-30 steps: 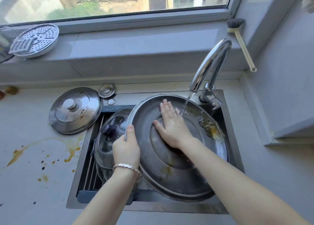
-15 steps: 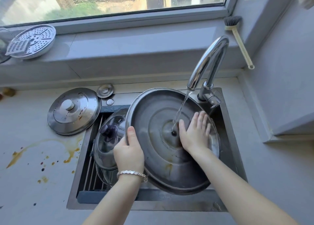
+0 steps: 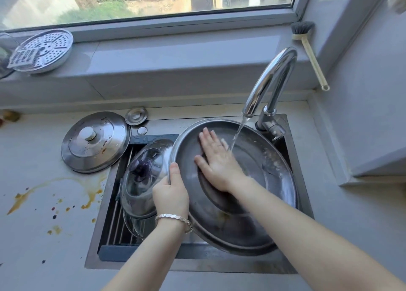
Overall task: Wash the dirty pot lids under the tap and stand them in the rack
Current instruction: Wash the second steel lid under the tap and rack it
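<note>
A large steel pot lid (image 3: 259, 207) is tilted over the sink with its underside facing me. My left hand (image 3: 171, 194) grips its left rim. My right hand (image 3: 216, 161) lies flat with straight fingers on the upper left of the inner surface. Water runs from the chrome tap (image 3: 270, 82) onto the lid beside my right hand. Food residue clings near the lid's right rim. A glass lid (image 3: 142, 176) with a dark knob stands in the rack (image 3: 118, 216) at the sink's left. Another steel lid (image 3: 95, 141), spotted with stains, lies on the counter.
Orange sauce stains (image 3: 55, 194) mark the counter to the left. A small metal cap (image 3: 136, 115) lies behind the sink. On the window sill sit a perforated steamer plate (image 3: 44, 49) and a dish brush (image 3: 307, 51). A wall rises at the right.
My right hand has slid from the lid's right side back to its upper left. The lid has tipped a little, and the water now falls beside my hand rather than on the centre.
</note>
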Demonstrator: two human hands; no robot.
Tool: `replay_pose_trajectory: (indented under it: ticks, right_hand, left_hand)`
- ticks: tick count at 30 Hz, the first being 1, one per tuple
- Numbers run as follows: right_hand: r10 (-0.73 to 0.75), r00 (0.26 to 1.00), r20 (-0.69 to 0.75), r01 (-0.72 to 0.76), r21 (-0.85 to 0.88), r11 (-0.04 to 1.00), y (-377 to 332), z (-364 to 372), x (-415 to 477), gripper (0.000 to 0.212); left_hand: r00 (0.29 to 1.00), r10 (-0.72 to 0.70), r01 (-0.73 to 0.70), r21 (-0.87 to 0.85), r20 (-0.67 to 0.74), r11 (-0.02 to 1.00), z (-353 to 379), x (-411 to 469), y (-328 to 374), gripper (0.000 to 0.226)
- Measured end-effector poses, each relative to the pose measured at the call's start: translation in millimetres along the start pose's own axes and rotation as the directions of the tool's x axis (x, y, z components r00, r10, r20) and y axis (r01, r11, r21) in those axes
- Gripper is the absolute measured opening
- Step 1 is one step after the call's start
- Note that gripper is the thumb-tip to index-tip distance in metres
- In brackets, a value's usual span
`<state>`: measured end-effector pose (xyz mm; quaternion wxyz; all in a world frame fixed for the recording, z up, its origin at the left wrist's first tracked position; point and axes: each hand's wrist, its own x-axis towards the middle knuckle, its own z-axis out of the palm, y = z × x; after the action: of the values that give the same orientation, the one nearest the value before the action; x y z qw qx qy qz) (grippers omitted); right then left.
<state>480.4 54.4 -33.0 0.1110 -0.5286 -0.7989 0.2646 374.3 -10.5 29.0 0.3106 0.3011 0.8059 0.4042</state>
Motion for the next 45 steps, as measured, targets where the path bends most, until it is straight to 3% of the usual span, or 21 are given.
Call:
replay_pose_trajectory:
  ticks: [3,6,11,14,17,20,23,27,30,32,36,38,41,45]
  right_hand:
    - [0.191,0.98,-0.049,-0.194,-0.066,0.979,26.9,-5.6,7.3,0.074]
    - [0.394,0.908,-0.139,-0.404,-0.053,0.913,52.9,-2.4,-11.5,0.066]
    - [0.498,0.842,-0.205,-0.502,0.038,0.864,44.1,4.0,-18.2,0.073]
    - [0.277,0.93,-0.241,-0.271,0.055,0.961,17.7,-0.5,-3.8,0.08]
    - [0.016,0.973,-0.231,-0.01,0.026,1.0,-10.8,-1.1,-4.8,0.079]
    - [-0.256,0.957,-0.137,0.256,-0.012,0.966,-20.9,10.4,-28.4,0.067]
    - [-0.338,0.939,-0.064,0.334,-0.072,0.94,-4.6,17.4,-51.8,0.065]
    - [-0.096,0.993,-0.071,0.088,-0.107,0.99,17.0,7.5,-52.5,0.078]
    - [0.104,0.992,-0.073,-0.108,-0.054,0.993,11.7,4.3,-45.9,0.087]
    - [0.121,0.992,-0.045,-0.121,-0.005,0.993,1.6,5.6,-48.9,0.089]
    - [-0.036,0.998,0.052,0.038,-0.032,0.999,-2.1,5.3,-59.9,0.083]
    - [0.093,0.996,0.005,-0.092,-0.089,0.992,15.4,-4.1,-52.1,0.083]
    - [0.356,0.932,-0.064,-0.362,-0.134,0.923,45.0,-17.4,-42.8,0.075]
    - [0.431,0.893,-0.128,-0.447,-0.154,0.881,44.6,-17.3,-37.1,0.072]
  left_hand:
    - [0.999,0.011,-0.011,-0.014,-0.03,1.0,-4.7,-3.1,4.0,0.056]
    - [0.991,0.065,-0.068,-0.017,-0.114,0.998,-10.9,3.0,11.2,0.057]
    - [0.985,0.118,-0.122,-0.022,-0.123,0.992,-5.5,4.2,12.9,0.058]
    - [0.989,0.108,-0.121,-0.136,-0.101,0.983,5.0,1.8,9.8,0.055]
    - [0.988,0.075,-0.102,-0.205,-0.136,0.973,8.3,10.2,10.2,0.056]
    - [0.976,0.092,-0.137,-0.225,-0.198,0.965,2.7,24.3,13.0,0.055]
    - [0.971,0.113,-0.16,-0.217,-0.213,0.963,-3.6,33.2,10.6,0.056]
    - [0.968,0.075,-0.128,-0.213,-0.24,0.969,-3.1,24.4,9.6,0.057]
    - [0.96,0.083,-0.143,-0.213,-0.268,0.967,0.0,18.8,15.2,0.058]
    - [0.954,0.11,-0.175,-0.22,-0.277,0.96,1.7,19.8,17.6,0.058]
    - [0.957,0.059,-0.14,-0.273,-0.285,0.952,1.9,20.4,15.5,0.059]
    - [0.958,0.043,-0.124,-0.271,-0.285,0.954,-1.5,18.5,13.6,0.06]
    - [0.959,0.07,-0.141,-0.247,-0.275,0.959,-5.0,13.0,10.1,0.059]
    - [0.961,0.029,-0.099,-0.241,-0.276,0.966,-6.3,8.1,9.3,0.058]
